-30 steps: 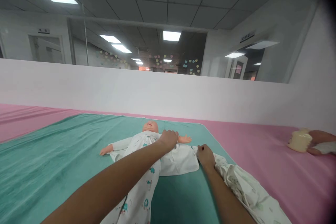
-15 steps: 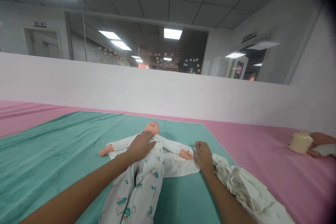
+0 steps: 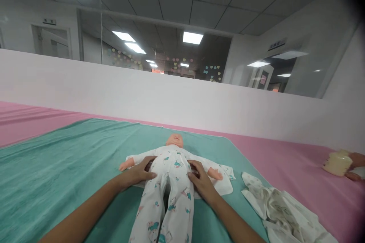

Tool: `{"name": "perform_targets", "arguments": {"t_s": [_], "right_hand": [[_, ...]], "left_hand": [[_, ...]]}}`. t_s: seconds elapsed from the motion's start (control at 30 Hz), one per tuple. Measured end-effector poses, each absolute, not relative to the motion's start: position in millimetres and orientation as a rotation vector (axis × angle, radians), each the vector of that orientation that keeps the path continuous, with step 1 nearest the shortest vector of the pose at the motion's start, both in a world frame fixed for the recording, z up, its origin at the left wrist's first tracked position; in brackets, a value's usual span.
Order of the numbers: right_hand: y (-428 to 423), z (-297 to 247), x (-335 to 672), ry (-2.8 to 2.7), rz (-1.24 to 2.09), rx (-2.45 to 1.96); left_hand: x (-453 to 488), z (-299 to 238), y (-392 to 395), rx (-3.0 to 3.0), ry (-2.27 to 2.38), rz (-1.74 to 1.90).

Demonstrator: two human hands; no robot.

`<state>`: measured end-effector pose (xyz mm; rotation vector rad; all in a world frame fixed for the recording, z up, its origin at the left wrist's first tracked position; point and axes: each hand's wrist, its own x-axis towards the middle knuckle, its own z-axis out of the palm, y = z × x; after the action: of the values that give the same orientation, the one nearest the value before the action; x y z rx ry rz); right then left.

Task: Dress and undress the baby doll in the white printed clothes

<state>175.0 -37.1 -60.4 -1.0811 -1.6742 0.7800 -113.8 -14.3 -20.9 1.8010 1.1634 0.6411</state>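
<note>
A baby doll (image 3: pixel 175 140) lies on its back in the middle, arms out to both sides. It wears a white long-sleeved top (image 3: pixel 225 186), its panel spread out under the doll's arm on the right, and white baby trousers (image 3: pixel 171 197) with a teal animal print, drawn up high over the belly. My left hand (image 3: pixel 142 171) grips the trousers at the left of the waist, thumb and fingers curved round the edge. On the opposite side my right hand (image 3: pixel 201 180) grips them likewise. Some fingertips are hidden against the cloth.
A teal sheet (image 3: pixel 71 167) covers the pink surface (image 3: pixel 285 155). Crumpled white printed cloth (image 3: pixel 288 212) lies at the right. Farther right another doll (image 3: pixel 339 163) with a pale yellow body is partly in view. A white wall (image 3: pixel 171 98) with windows stands behind.
My left hand has gone from the doll's chest to the trousers' left side. My right hand has left the spread panel of the top and moved in to the trousers' right side.
</note>
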Motion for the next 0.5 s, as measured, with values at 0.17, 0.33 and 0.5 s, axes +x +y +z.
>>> {"name": "perform_targets", "arguments": {"t_s": [0.17,0.33,0.5], "right_hand": [[-27.0,-63.5,166.9,-1.533,0.919,-1.095],[-31.0,-58.8,167.0,-1.558,0.931,-1.063],[-31.4,-57.6,171.1,-1.573,0.916,-1.097]], "left_hand": [[-118.1,-11.4,-16.8,1.838,1.228,0.568],[-110.6,-11.9,-22.0,1.919,1.253,0.566],[-106.0,-11.7,-28.8,2.004,1.287,0.612]]}}
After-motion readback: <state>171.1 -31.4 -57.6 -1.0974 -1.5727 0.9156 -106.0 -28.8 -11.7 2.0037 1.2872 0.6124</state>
